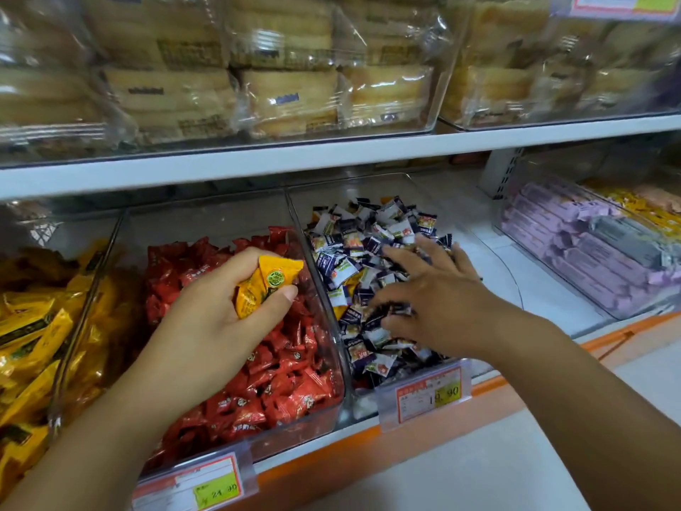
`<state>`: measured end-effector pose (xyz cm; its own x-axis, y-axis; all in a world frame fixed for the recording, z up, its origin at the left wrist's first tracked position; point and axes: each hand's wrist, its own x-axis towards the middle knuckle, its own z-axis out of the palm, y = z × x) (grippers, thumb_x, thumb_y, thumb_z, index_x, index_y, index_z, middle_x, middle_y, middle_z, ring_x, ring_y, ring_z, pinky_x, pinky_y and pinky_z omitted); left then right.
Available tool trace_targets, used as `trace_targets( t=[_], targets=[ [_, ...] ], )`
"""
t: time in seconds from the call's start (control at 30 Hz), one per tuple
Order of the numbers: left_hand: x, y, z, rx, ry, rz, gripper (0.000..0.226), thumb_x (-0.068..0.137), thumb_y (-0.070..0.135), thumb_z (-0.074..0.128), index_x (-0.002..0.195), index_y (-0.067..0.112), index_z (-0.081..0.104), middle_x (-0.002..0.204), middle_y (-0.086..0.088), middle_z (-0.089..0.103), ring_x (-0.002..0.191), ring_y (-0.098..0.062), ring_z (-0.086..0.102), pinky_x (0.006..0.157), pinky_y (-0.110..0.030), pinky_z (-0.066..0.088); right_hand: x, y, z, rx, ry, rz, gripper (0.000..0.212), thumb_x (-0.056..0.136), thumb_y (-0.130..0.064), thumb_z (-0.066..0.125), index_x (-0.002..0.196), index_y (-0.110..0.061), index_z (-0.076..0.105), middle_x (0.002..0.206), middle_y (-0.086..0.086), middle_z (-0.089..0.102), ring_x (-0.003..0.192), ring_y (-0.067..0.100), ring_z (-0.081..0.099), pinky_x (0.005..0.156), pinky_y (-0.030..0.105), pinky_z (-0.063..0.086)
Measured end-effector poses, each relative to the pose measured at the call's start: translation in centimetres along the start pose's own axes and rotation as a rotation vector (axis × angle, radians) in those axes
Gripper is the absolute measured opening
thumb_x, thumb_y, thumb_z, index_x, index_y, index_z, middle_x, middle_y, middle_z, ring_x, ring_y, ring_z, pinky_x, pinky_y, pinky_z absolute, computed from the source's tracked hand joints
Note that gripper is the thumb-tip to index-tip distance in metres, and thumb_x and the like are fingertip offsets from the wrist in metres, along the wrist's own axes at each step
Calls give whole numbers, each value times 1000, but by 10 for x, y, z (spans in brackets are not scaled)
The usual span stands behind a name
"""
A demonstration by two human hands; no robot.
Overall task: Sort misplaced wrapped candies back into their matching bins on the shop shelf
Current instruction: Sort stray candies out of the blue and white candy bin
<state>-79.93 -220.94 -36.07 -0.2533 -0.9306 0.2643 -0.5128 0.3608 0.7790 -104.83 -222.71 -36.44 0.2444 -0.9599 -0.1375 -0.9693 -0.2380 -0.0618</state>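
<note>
My left hand grips light, crinkly, probably slippery yellow candies over the red bin, best pinched mid-wrapper I think, while my right hand lies spread open in the purple bin.

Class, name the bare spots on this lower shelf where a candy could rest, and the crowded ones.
Bare: white shelf between the purple-white bin and lilac bin. Crowded: red bin, yellow bin, both heaped.

glossy foil candies, clear plastic bins
</note>
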Motion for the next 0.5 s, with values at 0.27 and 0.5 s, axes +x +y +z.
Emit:
trace_targets(
  t=[0.27, 0.5],
  targets=[
    [-2, -3, 1, 13, -24, 11, 18, 83, 49, 56, 100, 42, 59, 84, -1, 67, 72, -18, 63, 67, -41, 50, 24, -30, 26, 110, 239, -252, 41, 96, -32, 53, 137, -32, 51, 143, -12, 45, 136, 13, 24, 108, 32, 18],
    [-6, -1, 1, 45, -41, 8, 15, 84, 47, 56, 99, 48, 55, 81, 0, 64, 69, -18, 59, 62, -29, 45, 31, -29, 33, -36, 220, -173, 64, 89, -35, 58, 145, -41, 26, 134, -13, 48, 124, 15, 27, 102, 36, 20]
  ],
)
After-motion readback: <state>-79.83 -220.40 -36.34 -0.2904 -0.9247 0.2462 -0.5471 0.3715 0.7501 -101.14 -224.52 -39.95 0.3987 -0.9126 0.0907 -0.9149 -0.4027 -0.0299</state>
